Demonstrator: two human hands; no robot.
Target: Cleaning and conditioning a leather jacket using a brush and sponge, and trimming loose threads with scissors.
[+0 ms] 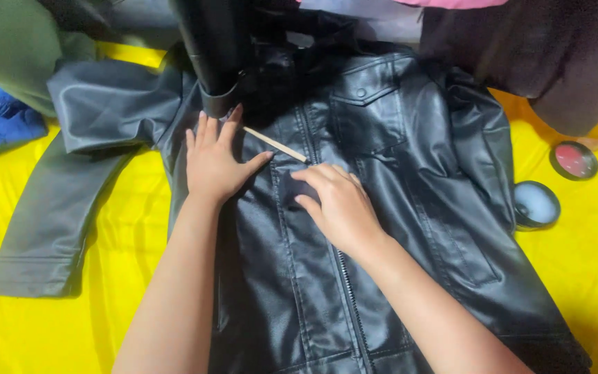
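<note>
Right hand: fingers curled, tips pinching the lower end of a thin wooden stick against the jacket. Grip is nearly closed; only the fingertips hold the stick, and the palm rests on the leather.

Stick long axis: runs from about 4 o'clock at the right fingertips up to 10 o'clock, where its far end stops just below the left hand's index finger. From the right hand's grip the stick lies toward 10 o'clock, flat on the leather.

Left hand: spread flat, fingers pointing to 12 o'clock, thumb out toward 3 o'clock. It holds nothing and presses the jacket front down. The thumb tip sits just beside the stick's middle. Both hands are near the stick; only the right one holds it.

Black leather jacket: laid front up on a yellow cloth, with the zipper running toward 6 o'clock between the forearms. One sleeve trails out at 8 o'clock from the hands.

Further out: two round tins at 3 o'clock on the cloth, well apart from the hands. A dark tube-like object stands at 12 o'clock, touching the collar area.
</note>
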